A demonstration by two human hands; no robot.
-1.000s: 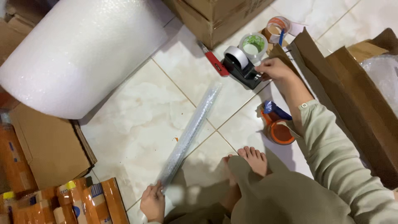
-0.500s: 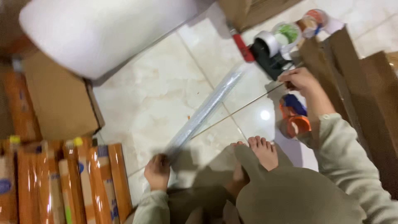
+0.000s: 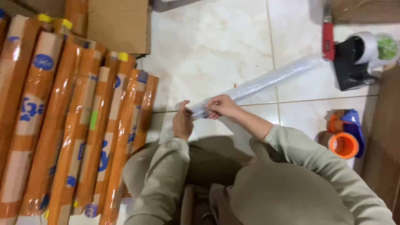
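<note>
The bubble-wrapped roll [image 3: 260, 82] is a long, thin tube in clear, shiny wrap, lying slantwise on the pale tiled floor [image 3: 216, 37]; its far end points up toward the black tape dispenser [image 3: 350, 66] and its near end sits between the person's two hands. The left hand [image 3: 182, 121] is closed on the wrap at the near end of the roll, fingers curled round it. The right hand [image 3: 223, 106] pinches the roll just beyond that, thumb and fingers tight on the wrap, so both hands grip the same end, close together.

Half a second ago the right hand was up by the tape dispenser and only the left hand was at the roll's near end; now the right hand has come down to join it. The view has swung too: the big white bubble-wrap bale has gone out of sight and the stack of taped packages fills more of the picture.

Left of the roll, the orange-taped long packages [image 3: 79, 125] lie side by side, near the left hand but apart from it. Beyond the roll's far end, just beside the dispenser, lies a red-handled cutter [image 3: 328, 35]. Right of the roll, well apart, sits an orange tape roll [image 3: 343, 143] against a brown cardboard sheet [image 3: 383, 137]. Bare tile lies open above the roll's middle, up to a cardboard box [image 3: 118, 25].
</note>
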